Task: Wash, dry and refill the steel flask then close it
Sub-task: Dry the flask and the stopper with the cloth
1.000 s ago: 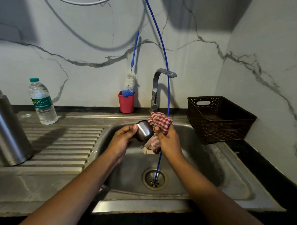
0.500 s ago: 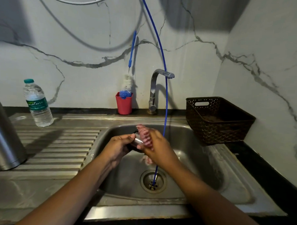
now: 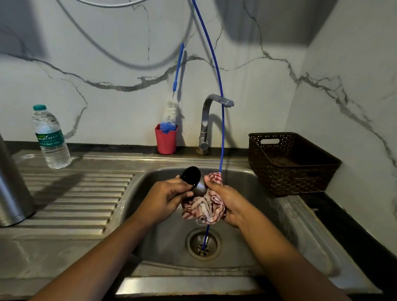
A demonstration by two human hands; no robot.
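Note:
Over the sink basin (image 3: 242, 222) my left hand (image 3: 166, 196) holds the small steel flask cap (image 3: 195, 181), its dark open inside turned up and to the left. My right hand (image 3: 227, 200) presses a bunched red-and-white checked cloth (image 3: 205, 208) against the cap's outer side. The tall steel flask (image 3: 2, 182) stands on the ribbed drainboard (image 3: 77, 197) at the far left, partly cut off by the frame edge. A plastic water bottle (image 3: 50, 137) with a green cap stands behind the drainboard.
A steel tap (image 3: 209, 121) rises behind the basin, with a thin blue tube (image 3: 221, 128) hanging down into the drain (image 3: 202, 245). A red cup (image 3: 165, 138) holds a bottle brush. A dark woven basket (image 3: 290, 163) sits on the right counter.
The cloth has shifted from over the cap's top to its side and underneath. The cap has turned, so its dark inside now shows. Both hands stayed over the basin.

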